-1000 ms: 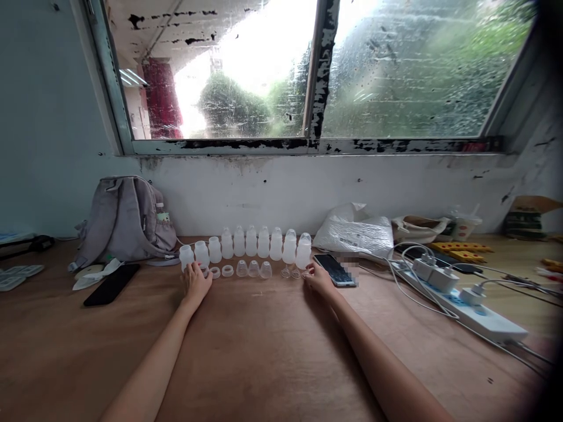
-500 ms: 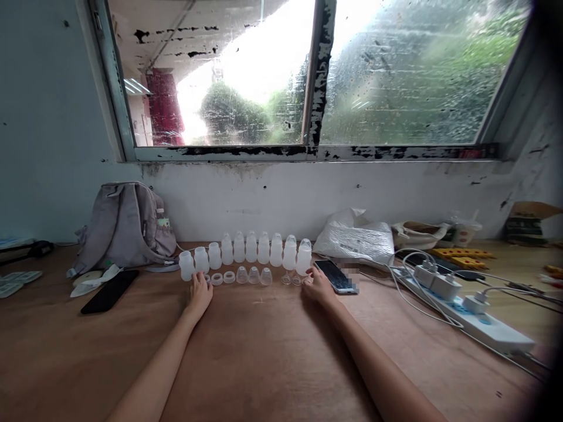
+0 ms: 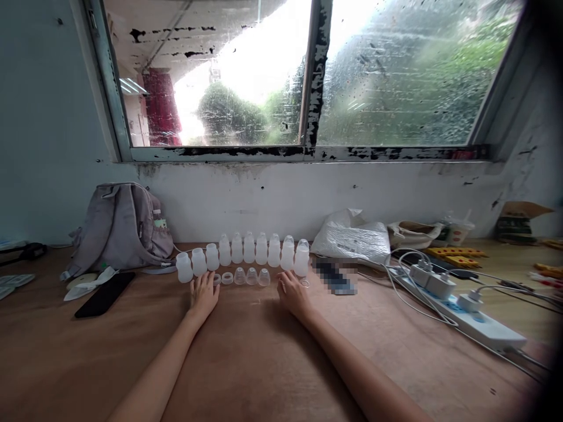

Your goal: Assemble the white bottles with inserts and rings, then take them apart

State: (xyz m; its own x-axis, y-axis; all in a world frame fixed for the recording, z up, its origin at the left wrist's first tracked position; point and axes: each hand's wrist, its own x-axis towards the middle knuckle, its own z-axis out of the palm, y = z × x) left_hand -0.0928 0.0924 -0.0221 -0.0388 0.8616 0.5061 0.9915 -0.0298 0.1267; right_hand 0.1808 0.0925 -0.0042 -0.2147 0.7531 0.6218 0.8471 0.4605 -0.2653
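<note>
A curved row of frosted baby bottles (image 3: 249, 249) stands upright on the table, some with open necks at the left, others narrowing or capped toward the right. In front of them lie white collar rings (image 3: 227, 278) and clear domed caps (image 3: 251, 276). My left hand (image 3: 204, 295) rests at the left end of this front row, fingers stretched forward beside a ring and partly hiding it. My right hand (image 3: 294, 293) lies before the right-hand bottles with its fingers extended; whatever is beneath its fingertips is hidden. A thin clear ring (image 3: 304, 283) shows just right of it.
A grey backpack (image 3: 123, 228) and a black phone (image 3: 105, 295) are at the left. To the right lie a partly blurred phone (image 3: 336, 278), a silvery plastic bag (image 3: 354, 240) and a white power strip (image 3: 488, 325) with plugs and trailing cables. A wall with a window stands behind.
My right hand has moved left, away from the phone, over the small clear pieces. My left hand has shifted slightly right along the rings. The view has turned a little.
</note>
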